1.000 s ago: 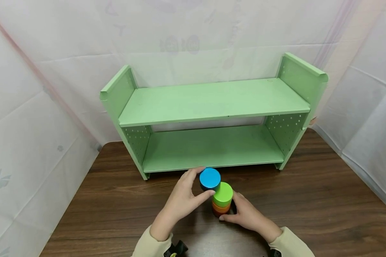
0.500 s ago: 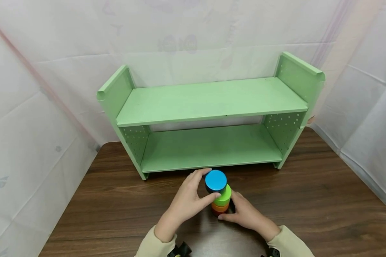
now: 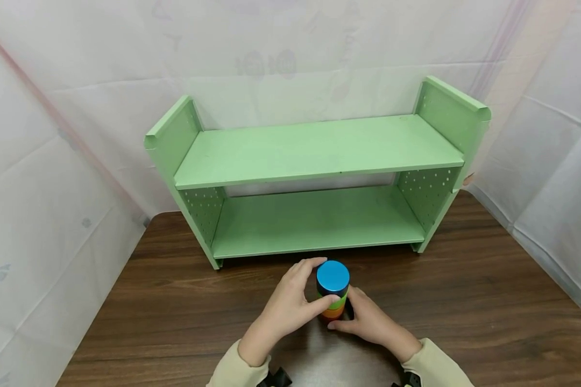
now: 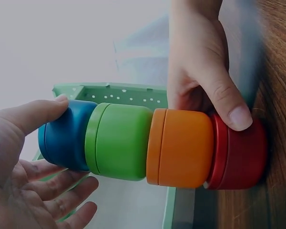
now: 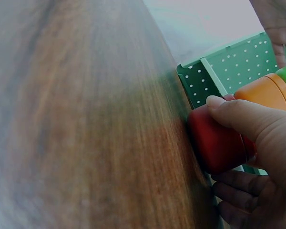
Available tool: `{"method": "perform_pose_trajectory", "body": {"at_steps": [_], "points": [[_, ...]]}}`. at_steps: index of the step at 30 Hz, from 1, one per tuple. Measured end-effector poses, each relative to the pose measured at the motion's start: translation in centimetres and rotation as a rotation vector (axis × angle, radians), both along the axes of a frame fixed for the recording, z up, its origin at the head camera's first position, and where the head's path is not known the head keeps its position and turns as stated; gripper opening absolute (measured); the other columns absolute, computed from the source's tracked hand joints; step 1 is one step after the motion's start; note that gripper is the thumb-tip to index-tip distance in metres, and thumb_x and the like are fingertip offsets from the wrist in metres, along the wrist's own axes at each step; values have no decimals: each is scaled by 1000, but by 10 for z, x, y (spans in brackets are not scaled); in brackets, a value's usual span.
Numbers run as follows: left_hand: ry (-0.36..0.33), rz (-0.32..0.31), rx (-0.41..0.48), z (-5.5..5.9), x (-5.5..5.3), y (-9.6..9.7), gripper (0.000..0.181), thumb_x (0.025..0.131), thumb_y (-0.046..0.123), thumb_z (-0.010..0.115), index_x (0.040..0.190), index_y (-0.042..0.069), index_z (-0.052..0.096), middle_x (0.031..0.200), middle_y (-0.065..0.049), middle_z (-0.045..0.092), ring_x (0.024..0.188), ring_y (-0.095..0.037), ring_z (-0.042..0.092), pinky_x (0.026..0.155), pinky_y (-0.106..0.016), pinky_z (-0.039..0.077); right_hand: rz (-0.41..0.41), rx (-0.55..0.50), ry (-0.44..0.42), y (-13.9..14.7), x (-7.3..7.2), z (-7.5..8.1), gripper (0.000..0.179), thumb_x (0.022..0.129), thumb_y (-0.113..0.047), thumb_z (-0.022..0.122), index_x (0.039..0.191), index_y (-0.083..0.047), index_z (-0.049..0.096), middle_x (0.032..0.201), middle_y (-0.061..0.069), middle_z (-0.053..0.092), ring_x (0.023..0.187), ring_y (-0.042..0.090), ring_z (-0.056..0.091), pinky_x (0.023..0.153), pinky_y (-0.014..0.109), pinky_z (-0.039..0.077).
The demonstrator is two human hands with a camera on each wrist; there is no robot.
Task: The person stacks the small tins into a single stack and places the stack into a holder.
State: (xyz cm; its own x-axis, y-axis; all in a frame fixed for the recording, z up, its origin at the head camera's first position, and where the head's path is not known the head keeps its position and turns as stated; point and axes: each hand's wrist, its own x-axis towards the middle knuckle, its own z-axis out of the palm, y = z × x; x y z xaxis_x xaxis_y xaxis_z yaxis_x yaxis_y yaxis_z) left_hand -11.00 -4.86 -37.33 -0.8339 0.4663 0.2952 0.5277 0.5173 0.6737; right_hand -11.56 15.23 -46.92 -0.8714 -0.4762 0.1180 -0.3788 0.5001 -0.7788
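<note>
My left hand point(image 3: 290, 306) has its grip part-closed about the blue jar point(image 3: 333, 276), above the green jar point(image 4: 121, 141), orange jar point(image 4: 186, 148) and red jar point(image 4: 245, 160) stacked on the worktop point(image 3: 184, 322); my right hand point(image 3: 370, 321) grips the red one. The green shelf point(image 3: 314, 150) blocks the space behind, and I can't quite tell whether blue sits flush.

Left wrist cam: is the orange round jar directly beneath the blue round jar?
No, the bright green round jar sits between the blue round jar and the orange round jar.
</note>
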Motion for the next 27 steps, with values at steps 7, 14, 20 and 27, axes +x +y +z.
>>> {"method": "perform_pose_trajectory", "body": {"at_steps": [7,14,20,27], "points": [[-25,-1,1,-2,-1,1,61,85,33,72,135,10,46,127,-5,56,119,-24,53,94,-49,46,7,-4,5,0,0,1,81,80,-39,75,144,-10,34,136,14,49,122,39,48,95,59,41],[-30,8,2,-2,-1,3,62,84,33,73,136,10,46,128,-6,55,120,-26,52,94,-50,46,8,-3,14,1,0,1,81,80,-37,75,145,-10,33,137,14,48,122,38,48,95,58,41],[-41,14,18,-1,1,3,64,83,31,74,136,11,45,127,-6,56,119,-25,53,93,-49,47,8,1,21,1,0,2,81,80,-38,75,144,-10,34,137,14,48,122,37,49,95,57,42],[-47,25,24,-2,1,3,65,82,33,75,136,11,45,128,-5,55,120,-25,52,93,-48,46,12,1,17,1,0,1,81,80,-39,75,144,-11,34,137,13,48,122,37,49,94,57,42]]}}
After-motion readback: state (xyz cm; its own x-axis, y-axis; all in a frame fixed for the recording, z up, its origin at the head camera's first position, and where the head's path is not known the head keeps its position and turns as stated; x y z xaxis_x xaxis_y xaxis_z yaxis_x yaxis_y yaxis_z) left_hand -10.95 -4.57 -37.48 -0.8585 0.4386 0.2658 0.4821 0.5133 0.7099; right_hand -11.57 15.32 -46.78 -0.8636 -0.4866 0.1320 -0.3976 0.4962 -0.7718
